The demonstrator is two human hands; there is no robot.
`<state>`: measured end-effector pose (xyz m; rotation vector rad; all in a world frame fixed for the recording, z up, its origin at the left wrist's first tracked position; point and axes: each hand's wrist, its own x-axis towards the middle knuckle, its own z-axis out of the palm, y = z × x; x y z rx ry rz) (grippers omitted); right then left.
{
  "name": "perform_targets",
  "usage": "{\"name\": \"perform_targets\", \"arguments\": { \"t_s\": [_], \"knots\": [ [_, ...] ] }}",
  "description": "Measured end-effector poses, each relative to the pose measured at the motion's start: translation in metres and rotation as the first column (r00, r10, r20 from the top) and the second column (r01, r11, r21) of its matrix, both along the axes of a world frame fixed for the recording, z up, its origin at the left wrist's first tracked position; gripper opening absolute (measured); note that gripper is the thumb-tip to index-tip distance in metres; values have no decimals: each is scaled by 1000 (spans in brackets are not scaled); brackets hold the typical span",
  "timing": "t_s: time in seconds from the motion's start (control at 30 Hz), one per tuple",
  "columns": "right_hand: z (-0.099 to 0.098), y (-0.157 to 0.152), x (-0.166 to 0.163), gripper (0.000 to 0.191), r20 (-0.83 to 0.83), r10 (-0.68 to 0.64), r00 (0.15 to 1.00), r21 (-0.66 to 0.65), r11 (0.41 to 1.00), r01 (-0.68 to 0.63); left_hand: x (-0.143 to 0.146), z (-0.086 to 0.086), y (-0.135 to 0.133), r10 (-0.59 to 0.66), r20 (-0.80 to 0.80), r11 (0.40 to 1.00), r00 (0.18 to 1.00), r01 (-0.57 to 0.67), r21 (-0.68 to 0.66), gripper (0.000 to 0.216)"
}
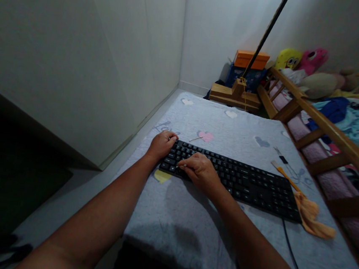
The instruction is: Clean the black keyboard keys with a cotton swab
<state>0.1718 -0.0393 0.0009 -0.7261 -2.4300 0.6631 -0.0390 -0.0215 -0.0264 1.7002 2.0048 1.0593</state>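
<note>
A black keyboard (245, 181) lies across a grey sheet printed with hearts (231, 127). My left hand (161, 144) is closed over the keyboard's far left corner, fingers curled onto the edge. My right hand (199, 170) rests on the keys at the left end. Its fingers are pinched round a small white-tipped stick (180, 165) that pokes out to the left onto the keys. A thin white swab (195, 139) lies on the sheet just beyond the keyboard. The keyboard's cable (289, 246) runs off its right end toward me.
An orange-handled brush (285, 175) and an orange cloth (313, 215) lie by the keyboard's right end, with a small black item (283, 159) beyond. A wooden bed rail (323, 123) runs along the right. Boxes (250, 61) and plush toys (301, 59) stand at the back. A white wall (79, 57) is on the left.
</note>
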Motion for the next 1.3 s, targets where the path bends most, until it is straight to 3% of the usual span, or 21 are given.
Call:
{"name": "perform_targets", "arguments": {
  "t_s": [0.37,1.0,1.3],
  "knots": [
    [-2,1,-5,16,7,22,1000,-19,1000,-22,0,-1,-1,3,2,1000,1000,-3,-3,30],
    [7,0,19,16,9,-8,1000,-57,998,9,-5,-4,0,-9,2,1000,1000,9,4,30],
    [7,-4,20,13,1,48,999,1,999,-48,-6,-5,2,-11,-5,1000,1000,11,3,30]
  ]
}}
